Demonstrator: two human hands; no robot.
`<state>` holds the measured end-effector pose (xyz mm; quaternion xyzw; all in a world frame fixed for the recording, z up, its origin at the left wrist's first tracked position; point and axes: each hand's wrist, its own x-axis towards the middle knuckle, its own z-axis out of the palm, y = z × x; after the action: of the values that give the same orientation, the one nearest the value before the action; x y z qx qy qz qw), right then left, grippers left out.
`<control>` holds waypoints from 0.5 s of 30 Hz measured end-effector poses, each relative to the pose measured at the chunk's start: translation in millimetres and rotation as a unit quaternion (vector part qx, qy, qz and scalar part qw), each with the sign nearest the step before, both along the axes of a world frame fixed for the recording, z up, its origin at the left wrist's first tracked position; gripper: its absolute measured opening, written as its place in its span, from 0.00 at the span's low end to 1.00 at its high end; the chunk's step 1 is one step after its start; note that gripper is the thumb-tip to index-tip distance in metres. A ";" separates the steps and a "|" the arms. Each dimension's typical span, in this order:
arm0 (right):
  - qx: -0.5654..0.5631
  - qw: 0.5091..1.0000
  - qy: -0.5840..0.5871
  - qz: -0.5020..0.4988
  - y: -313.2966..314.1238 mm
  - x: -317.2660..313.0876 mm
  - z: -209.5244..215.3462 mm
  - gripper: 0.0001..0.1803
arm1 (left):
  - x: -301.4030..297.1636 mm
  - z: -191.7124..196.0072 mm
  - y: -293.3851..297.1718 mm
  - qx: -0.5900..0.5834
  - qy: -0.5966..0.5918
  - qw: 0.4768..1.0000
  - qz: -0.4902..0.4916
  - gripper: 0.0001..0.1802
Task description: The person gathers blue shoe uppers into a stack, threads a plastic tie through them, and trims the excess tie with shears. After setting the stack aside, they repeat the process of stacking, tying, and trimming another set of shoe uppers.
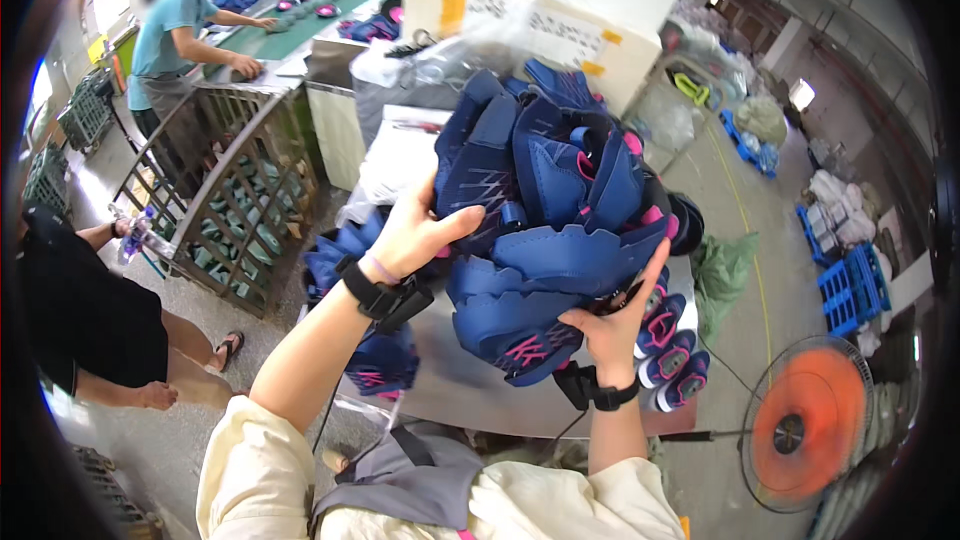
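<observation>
A big bundle of navy blue shoe uppers [560,255] with pink linings is clasped between my two hands above a metal-topped table [450,390]. My left hand [418,230] presses on the bundle's left side, its thumb stretched out and the other fingers mostly hidden behind it. Against the lower right side lies my right hand [615,325], thumb in front and a finger reaching up along the edge. More blue uppers [380,360] sit on the table's left part. To the right stand several finished-looking shoes [668,340] with white soles and pink insides.
An orange fan [810,425] spins at the right. Metal-framed cage carts [235,210] with grey-green pieces stand left. One person in black [95,310] is close on the left; another in a teal shirt [170,35] works at a green conveyor [290,35]. Blue pallets [852,290] lie far right.
</observation>
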<state>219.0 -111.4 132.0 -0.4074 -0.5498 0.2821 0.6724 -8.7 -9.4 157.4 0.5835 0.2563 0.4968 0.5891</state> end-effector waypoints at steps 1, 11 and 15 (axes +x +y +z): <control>0.010 1.000 -0.001 0.012 -3.1 -26.5 8.5 0.74 | -28.2 5.2 -7.1 0.014 -0.018 1.000 0.013 0.32; 0.000 0.982 -0.163 0.092 -53.1 -314.0 -22.1 0.73 | -343.5 -55.6 -119.0 -0.028 -0.114 0.983 0.143 0.35; -0.014 0.956 -0.236 0.171 -57.4 -388.7 -42.1 0.69 | -413.1 -101.0 -143.9 -0.037 -0.191 0.961 0.199 0.36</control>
<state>-169.7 -168.7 89.9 -0.3714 -0.7504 0.2965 0.4594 -421.8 -153.3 56.4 0.3934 0.2680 0.6960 0.5376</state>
